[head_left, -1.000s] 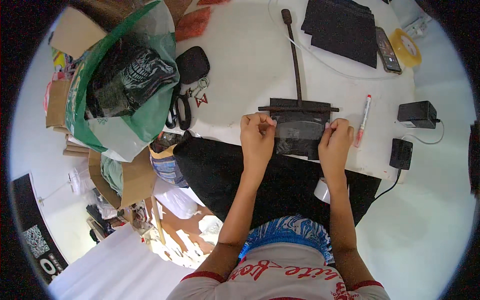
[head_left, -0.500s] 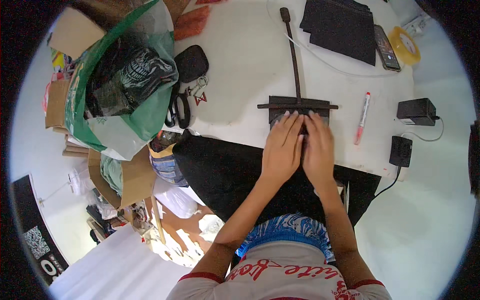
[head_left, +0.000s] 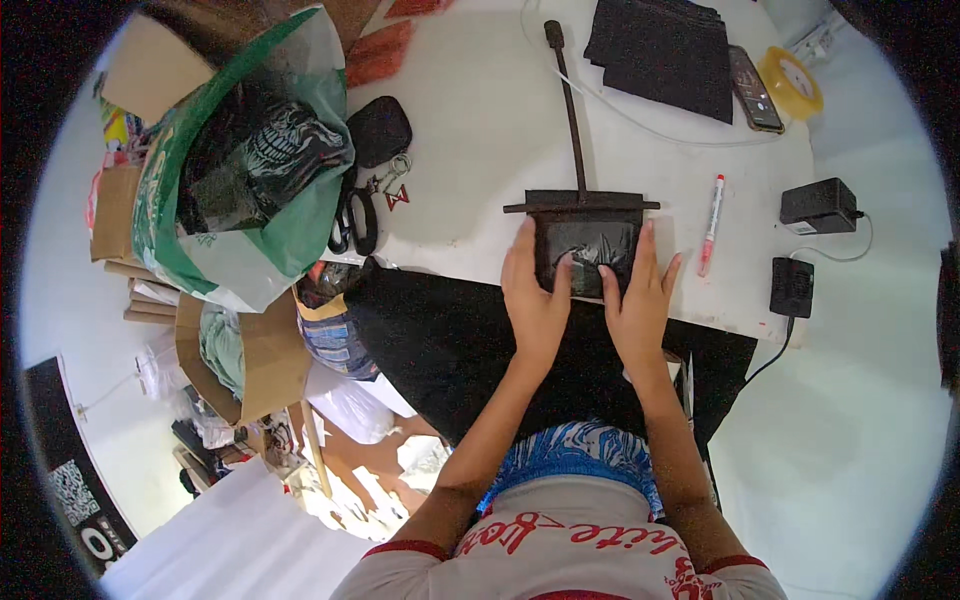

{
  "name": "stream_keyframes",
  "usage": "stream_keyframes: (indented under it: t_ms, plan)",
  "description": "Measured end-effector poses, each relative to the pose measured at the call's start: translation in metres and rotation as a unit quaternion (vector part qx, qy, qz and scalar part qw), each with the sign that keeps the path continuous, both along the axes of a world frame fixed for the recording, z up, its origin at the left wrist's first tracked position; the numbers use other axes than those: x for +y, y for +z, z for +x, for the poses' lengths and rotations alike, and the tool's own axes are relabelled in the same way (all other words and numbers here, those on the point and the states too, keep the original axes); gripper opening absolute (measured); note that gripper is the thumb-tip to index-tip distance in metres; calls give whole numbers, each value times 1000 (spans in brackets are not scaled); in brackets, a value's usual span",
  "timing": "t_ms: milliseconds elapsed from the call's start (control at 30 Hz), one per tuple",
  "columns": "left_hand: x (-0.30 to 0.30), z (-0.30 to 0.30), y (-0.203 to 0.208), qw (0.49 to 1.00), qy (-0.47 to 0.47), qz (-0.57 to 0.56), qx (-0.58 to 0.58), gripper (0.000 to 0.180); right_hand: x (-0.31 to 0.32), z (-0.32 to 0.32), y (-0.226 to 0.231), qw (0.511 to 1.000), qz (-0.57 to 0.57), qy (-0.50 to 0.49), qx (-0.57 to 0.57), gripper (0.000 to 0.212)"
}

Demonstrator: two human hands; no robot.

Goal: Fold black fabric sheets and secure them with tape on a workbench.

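A small black pouch in clear plastic wrap [head_left: 588, 247] lies on the white table [head_left: 470, 140], just below the flat head of a dark long-handled tool [head_left: 577, 200]. My left hand [head_left: 533, 295] lies flat on the pouch's left side, fingers spread. My right hand [head_left: 637, 298] lies flat on its right side, thumb on the wrap. Both palms press down; neither hand grips anything. Black cloth [head_left: 470, 345] hangs off the table edge under my wrists.
A red-capped marker [head_left: 711, 223] lies right of the pouch, with two black power adapters [head_left: 818, 205] beyond. Folded black fabric [head_left: 665, 50], a phone [head_left: 755, 88] and yellow tape [head_left: 792, 82] sit at the back. Scissors [head_left: 352, 222], keys and a green bag [head_left: 240, 170] stand at left.
My hands pinched the pouch's top corners a second ago, then came together over its middle; now they have slid apart to its two sides, lying flat.
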State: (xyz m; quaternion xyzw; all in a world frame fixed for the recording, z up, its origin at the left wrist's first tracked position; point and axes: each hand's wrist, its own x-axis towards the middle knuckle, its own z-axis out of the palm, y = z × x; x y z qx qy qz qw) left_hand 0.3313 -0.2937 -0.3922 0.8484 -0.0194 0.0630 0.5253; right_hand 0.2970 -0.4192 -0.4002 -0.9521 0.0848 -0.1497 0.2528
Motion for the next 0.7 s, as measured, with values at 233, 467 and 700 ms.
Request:
stream_keyframes:
  t_ms: [233,467,700]
  plan:
    - [13,-17,21,975,36,220,-2,47,1,-14,15,997,-58,-57,-7,57]
    - [53,-12,30,994,10,5,108,30,-13,-40,32,974,202,-68,-75,39]
    - [29,-3,57,991,24,126,42,41,-37,-15,69,989,42,-65,-126,20]
